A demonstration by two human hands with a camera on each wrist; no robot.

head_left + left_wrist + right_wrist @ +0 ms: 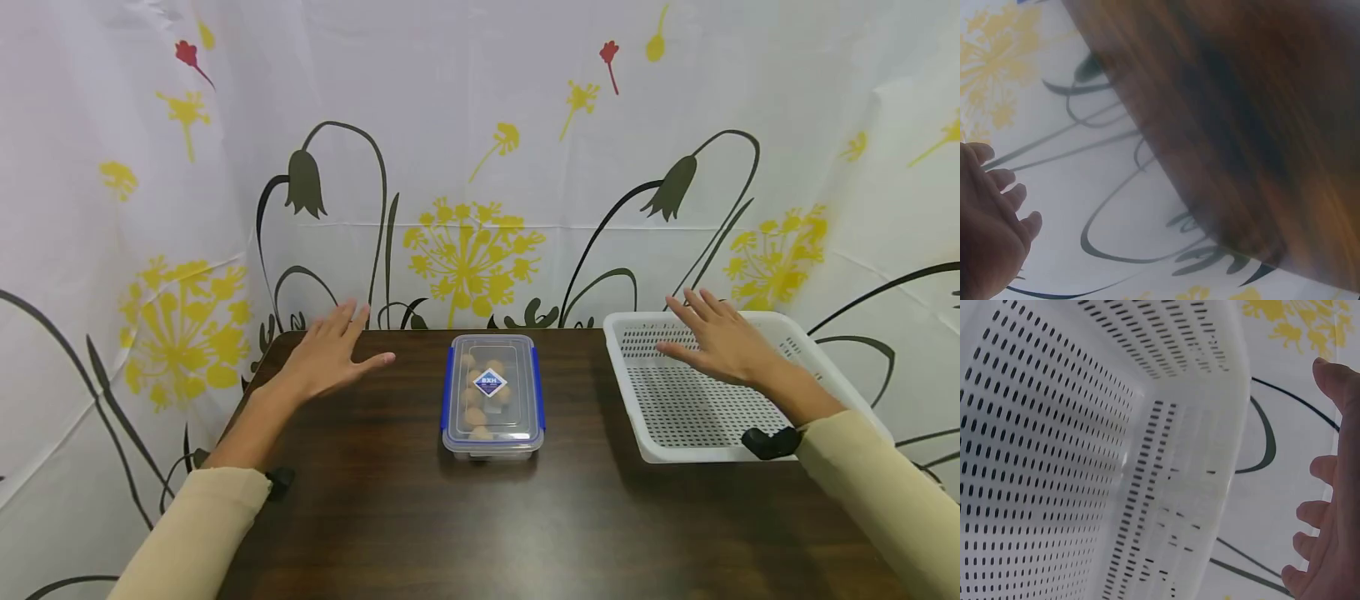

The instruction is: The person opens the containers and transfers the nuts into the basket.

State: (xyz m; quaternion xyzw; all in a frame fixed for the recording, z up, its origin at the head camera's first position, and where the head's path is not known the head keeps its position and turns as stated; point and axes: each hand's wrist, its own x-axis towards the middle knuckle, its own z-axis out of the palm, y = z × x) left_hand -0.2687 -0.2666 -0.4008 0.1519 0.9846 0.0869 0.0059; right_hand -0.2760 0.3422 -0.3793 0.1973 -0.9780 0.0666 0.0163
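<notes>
A brown wooden desk [420, 533] stands before a white curtain [480, 100] printed with yellow, red and dark green flowers. Near the middle of its far part sits a clear plastic box [517, 421], its lid on and blue clips along its left and right sides. Brown eggs [474, 417] show through the lid, and a blue and white label [490, 382] is stuck on top.

To the right of the box, well apart from it, a white basket [705, 456] with slotted walls and floor rests on the desk.

The left hand [324, 360] is raised toward the far left corner of the desk, left of the box. Its fingers are spread and nearly straight, the thumb held out toward the box, and they have hold of nothing. The right hand [716, 342] is held over the basket, fingers extended, thumb apart, gripping nothing; in the right wrist view, a strip of curtain shows between its fingertips and the basket's rim.

Both arms wear beige sleeves [877, 483]. A black device [771, 443] sits at the right wrist, with a similar one at the left.
</notes>
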